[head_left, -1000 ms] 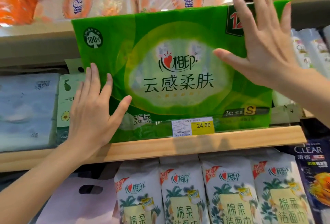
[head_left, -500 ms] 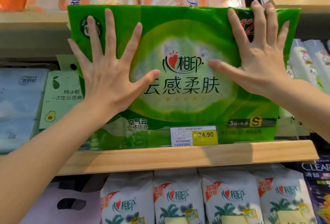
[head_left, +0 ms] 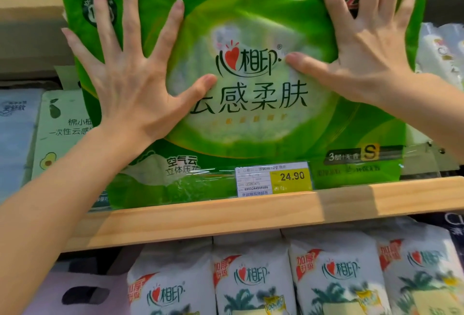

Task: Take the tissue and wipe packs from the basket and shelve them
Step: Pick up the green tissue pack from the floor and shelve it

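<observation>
Green tissue pack [head_left: 251, 126]: glossy film, large and flat; pale oval window in the middle, dark Chinese lettering under a red heart logo, "S" mark low on the right; dark corner badge with red numerals, seemingly 12, half hidden by fingers.
Position: upright on the wooden shelf [head_left: 251, 216], bottom edge behind the front lip, printed face towards the camera.
Left hand [head_left: 130, 83]: flat on the left half, fingers straight and splayed, pressing, nothing gripped.
Right hand [head_left: 364, 46]: flat on the upper right, fingers spread, likewise pressing rather than clutching.
Price tag [head_left: 275, 179]: white and yellow, 24.90, in front of the lower edge.
Neighbours: avocado-printed pack [head_left: 62, 123] just beside on the left; white packs [head_left: 251, 282] on the level below.
</observation>
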